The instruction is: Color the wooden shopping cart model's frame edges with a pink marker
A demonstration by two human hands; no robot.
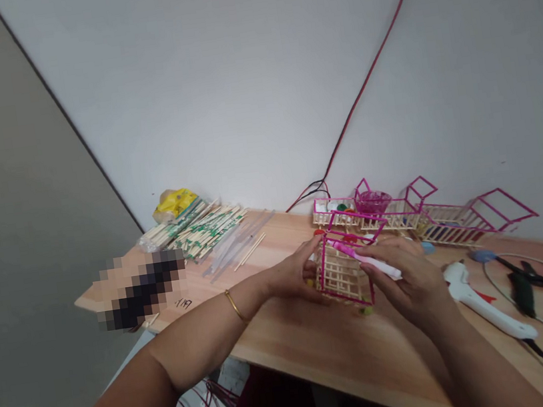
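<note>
A small cart (pixel 340 276) built of thin wooden sticks, its rim coloured magenta, is tilted over the front of the table. My left hand (pixel 297 274) grips it by its left side, fingers partly hidden behind it. In my right hand (pixel 407 272) is a pink marker (pixel 365 259), its tip at the cart's upper magenta edge. A yellow-green round piece (pixel 365 311) shows beneath the cart. Behind stand other stick carts (pixel 456 221) with magenta handles and rims.
Bundled chopsticks in paper sleeves (pixel 209 232) and a yellow bag (pixel 175 203) lie at the back left. Loose sticks (pixel 249 252) lie nearer. On the right are a white glue gun (pixel 488 308), dark-handled pliers (pixel 521 290) and cables. The wooden table (pixel 290 335) meets a white wall.
</note>
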